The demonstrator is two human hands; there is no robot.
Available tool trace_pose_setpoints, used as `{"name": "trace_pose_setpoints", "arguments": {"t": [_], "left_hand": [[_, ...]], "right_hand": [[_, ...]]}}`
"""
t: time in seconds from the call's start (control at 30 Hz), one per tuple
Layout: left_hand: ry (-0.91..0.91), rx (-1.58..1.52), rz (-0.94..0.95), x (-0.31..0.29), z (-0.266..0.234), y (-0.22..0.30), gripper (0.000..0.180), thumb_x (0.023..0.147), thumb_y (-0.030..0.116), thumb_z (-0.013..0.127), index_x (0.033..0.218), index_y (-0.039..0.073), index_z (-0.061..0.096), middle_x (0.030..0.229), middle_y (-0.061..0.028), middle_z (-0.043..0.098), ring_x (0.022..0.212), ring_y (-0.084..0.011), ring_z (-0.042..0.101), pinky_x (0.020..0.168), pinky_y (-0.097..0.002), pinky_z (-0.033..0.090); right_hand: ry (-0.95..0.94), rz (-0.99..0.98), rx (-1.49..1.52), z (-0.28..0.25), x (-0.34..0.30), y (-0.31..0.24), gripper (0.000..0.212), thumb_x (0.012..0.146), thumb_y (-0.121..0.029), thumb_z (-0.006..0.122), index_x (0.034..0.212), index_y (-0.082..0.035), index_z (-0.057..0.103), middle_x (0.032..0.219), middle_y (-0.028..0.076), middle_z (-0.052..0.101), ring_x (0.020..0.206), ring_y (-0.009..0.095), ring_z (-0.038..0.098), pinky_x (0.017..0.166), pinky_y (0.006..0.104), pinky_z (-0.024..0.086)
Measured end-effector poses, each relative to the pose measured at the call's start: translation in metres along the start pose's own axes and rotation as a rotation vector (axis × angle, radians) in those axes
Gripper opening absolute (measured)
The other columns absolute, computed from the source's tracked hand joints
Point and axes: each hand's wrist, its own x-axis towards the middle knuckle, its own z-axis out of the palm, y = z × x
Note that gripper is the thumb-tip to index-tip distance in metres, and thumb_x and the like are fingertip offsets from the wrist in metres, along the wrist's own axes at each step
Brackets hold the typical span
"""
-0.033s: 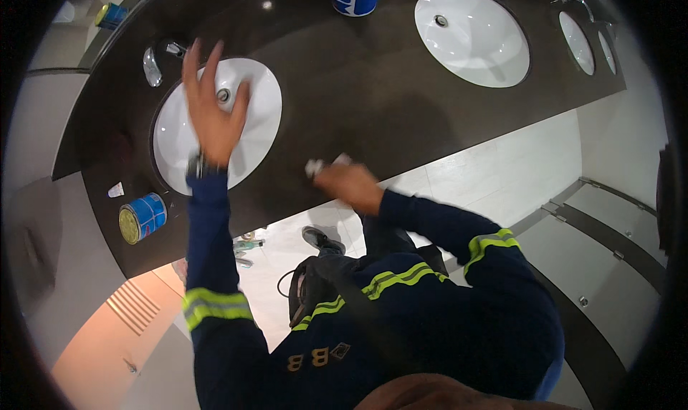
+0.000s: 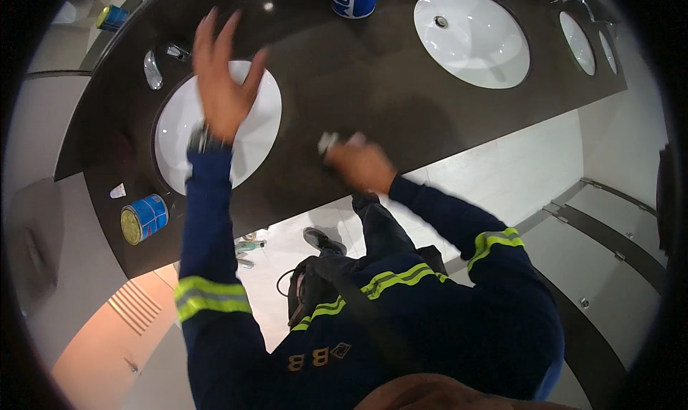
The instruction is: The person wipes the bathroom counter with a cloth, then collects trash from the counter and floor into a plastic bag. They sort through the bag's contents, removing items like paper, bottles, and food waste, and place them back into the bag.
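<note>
Head view: holds left hand (image 2: 226, 102) over the nearer white basin (image 2: 173, 138) with fingers (image 2: 205, 46) spread wide, gripping nothing visible; curls right hand (image 2: 362, 168) around a small whitish item (image 2: 327, 143), too blurred to name, above the dark counter (image 2: 308, 88) near its front edge.

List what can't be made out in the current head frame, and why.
All head view:
- Whitish item in the right hand: what it is; motion blur, and the fingers partly cover it.
- Drain of the left sink: hidden behind the left hand.
- Top of the blue-and-white tub: cut off by the upper edge.
- Small floor things beside the left sleeve: mostly too small to identify.
</note>
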Motion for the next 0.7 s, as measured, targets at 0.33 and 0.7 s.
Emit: {"name": "trace_pose_setpoints", "arguments": {"t": [0.33,0.7], "left_hand": [[-0.386,0.202,-0.228,0.168,0.186,0.036,0.110,0.072,0.062,0.080,0.158,0.013,0.032,0.162,-0.0302,0.024,0.147,-0.0533,0.024,0.113,-0.0628,0.033],[-0.589,0.093,-0.296,0.143,0.221,0.012,0.112,0.067,0.067,0.077,0.155,0.009,0.039,0.154,-0.0318,0.037,0.142,-0.0548,0.034,0.111,-0.0596,0.041]], "right_hand": [[0.252,0.093,0.120,0.036,-0.031,0.020,0.017,0.096,-0.019,0.057,0.100,-0.003,0.063,0.088,0.017,0.068,0.078,0.037,0.065,0.071,0.0493,0.051],[0.350,0.370,0.420,0.014,-0.064,0.043,0.016,0.096,-0.022,0.066,0.097,-0.007,0.065,0.087,0.016,0.070,0.080,0.039,0.067,0.069,0.0493,0.052]]}}
